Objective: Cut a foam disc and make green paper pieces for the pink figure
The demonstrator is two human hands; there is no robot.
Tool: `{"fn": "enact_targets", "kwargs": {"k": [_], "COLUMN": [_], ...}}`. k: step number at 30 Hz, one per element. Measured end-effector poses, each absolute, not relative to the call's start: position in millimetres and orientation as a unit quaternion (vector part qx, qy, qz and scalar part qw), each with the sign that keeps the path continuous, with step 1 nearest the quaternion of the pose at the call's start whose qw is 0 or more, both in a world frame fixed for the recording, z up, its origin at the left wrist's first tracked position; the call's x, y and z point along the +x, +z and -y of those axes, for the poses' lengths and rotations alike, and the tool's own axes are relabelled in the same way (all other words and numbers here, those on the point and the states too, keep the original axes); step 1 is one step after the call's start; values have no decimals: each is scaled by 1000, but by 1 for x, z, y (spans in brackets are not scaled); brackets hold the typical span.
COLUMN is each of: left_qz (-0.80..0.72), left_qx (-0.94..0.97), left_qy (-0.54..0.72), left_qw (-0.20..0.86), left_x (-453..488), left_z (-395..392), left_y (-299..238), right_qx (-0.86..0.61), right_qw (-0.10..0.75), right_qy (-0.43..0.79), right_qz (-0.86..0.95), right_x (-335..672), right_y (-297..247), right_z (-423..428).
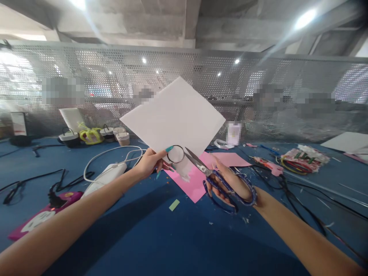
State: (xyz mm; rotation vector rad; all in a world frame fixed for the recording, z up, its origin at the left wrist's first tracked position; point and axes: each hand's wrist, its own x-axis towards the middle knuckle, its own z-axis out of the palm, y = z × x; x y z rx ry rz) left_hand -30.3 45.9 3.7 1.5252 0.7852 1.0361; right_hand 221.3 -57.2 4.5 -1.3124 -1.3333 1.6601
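Observation:
My left hand (153, 163) pinches the lower corner of a large white sheet of paper (175, 115), raised above the table. A black circle outline (175, 154) shows at that corner, by my thumb; whether it is drawn or a separate ring I cannot tell. In my right hand (227, 182) is a pair of scissors (205, 168) with dark blue wrapped handles, its blades parted and pointing at the circle. Pink paper (192, 189) lies on the table below, with a whitish torn-looking piece (184, 170) over it.
A white power strip (106, 178) and a purple box with a plug (46, 214) lie at left. Small cups (123, 138) stand behind. At right are a pink glue gun (268, 166), tangled cables and a bundle of craft pieces (304, 159). A green slip (174, 205) lies in front.

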Motion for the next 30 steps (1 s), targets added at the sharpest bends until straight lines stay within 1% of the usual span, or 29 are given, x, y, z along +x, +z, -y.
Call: {"fn": "enact_targets", "kwargs": {"k": [5,8,12,16,20,30], "left_qz": [-324,-327,-324,-323,-320,-313], "left_qx": [641,655,666,640,628,630], "left_qy": [429,421,421,416,405,406], "left_qw": [548,536,523,560,582,584], "left_x": [-34,-34,-30,-28,-30,-31], "left_z": [-46,-46,-43,-36,-33,-35], "left_y": [5,2,1,9,18,12], "right_qx": [-531,-557,-554,-504,-491,-500], "right_qw": [316,297,297,348,381,365], "right_qy": [579,558,568,558,576,597], "right_qz": [532,538,531,560,532,510], "right_x": [220,217,216,220,224,220], "right_y": [1,3,0,-13,-25,-15], "right_z": [59,61,57,51,50,55]}}
